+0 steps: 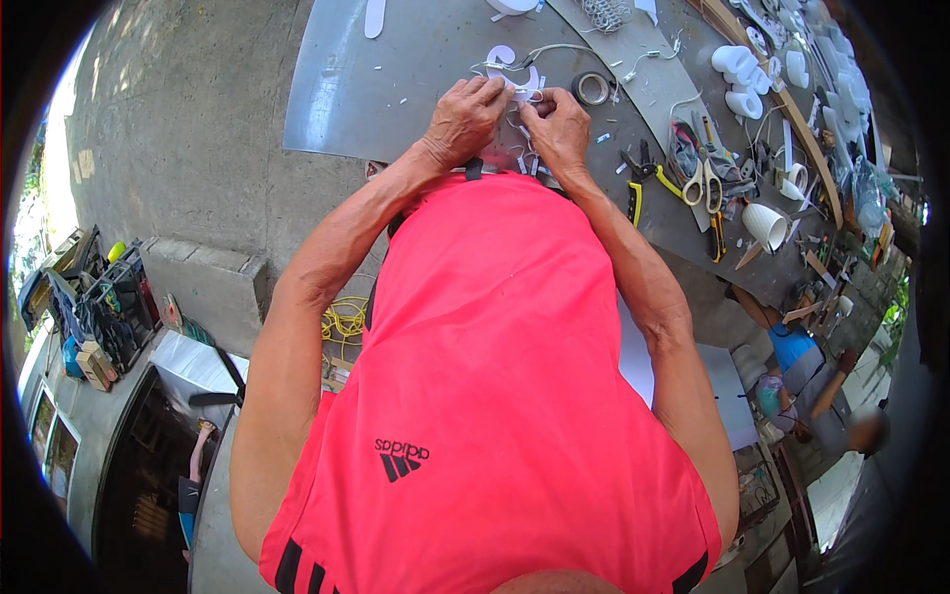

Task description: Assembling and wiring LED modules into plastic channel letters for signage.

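Near the table's front edge, a white curved flat piece (501, 53), shaped like a hooked letter, lies with thin white wire (527, 141) and small white modules strung along it. My left hand (465, 119) is closed, thumb and forefinger pinching at the wire over the piece's lower part. Opposite it, my right hand (560, 131) pinches the same wire close to the piece's right end. The fingertips nearly meet, and they partly hide what is between them. A grey cable (554, 48) runs from the piece toward the right.
A roll of black tape (592, 89) lies right of my right hand. Scissors (703, 186), yellow-handled pliers (668, 182), a white cup-like shape (765, 226) and several white foam-like pieces (737, 64) crowd the table's right side. A co-worker (792, 381) is at the right.
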Demonstrator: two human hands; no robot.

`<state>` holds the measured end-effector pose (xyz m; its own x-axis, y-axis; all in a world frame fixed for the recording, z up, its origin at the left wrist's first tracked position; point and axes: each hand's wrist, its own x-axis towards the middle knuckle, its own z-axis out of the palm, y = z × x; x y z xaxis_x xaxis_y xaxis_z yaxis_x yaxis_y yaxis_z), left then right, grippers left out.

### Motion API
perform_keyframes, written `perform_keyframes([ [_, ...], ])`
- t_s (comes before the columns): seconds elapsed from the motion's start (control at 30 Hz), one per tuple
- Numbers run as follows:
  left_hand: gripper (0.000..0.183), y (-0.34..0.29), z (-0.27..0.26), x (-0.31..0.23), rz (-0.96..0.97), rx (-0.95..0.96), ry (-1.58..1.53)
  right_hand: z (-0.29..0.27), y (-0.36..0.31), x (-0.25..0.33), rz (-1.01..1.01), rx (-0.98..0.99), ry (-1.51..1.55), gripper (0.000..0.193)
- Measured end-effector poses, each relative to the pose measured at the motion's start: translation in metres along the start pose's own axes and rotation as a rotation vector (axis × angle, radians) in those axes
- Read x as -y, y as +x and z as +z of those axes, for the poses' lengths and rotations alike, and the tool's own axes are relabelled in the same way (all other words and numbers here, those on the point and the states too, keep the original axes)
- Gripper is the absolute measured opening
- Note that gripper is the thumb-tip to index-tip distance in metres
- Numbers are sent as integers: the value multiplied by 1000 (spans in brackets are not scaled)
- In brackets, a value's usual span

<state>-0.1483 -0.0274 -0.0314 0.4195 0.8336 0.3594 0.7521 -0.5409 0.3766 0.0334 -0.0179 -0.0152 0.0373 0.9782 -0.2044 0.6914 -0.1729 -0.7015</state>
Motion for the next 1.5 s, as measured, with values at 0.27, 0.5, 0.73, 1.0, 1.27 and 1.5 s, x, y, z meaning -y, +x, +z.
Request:
perform_keyframes([
  [0.27,39,-2,0,1,0,-4,-5,-11,4,7,31,26,62,20],
  [0.5,38,-1,0,2,4,23,-13,-48,24,5,86,162,196,20],
  [0.73,34,1,-3,1,41,-15,-19,-72,60,-2,-136,423,-60,18],
  [1.0,32,2,-5,0,12,-7,-34,-56,70,9,94,388,636,26],
  [1.27,26,15,-25,-7,-121,-57,-151,-42,50,-2,139,185,872,24],
  [1.5,42,99,-22,23,-592,-304,-76,-64,34,-8,-18,206,846,18],
])
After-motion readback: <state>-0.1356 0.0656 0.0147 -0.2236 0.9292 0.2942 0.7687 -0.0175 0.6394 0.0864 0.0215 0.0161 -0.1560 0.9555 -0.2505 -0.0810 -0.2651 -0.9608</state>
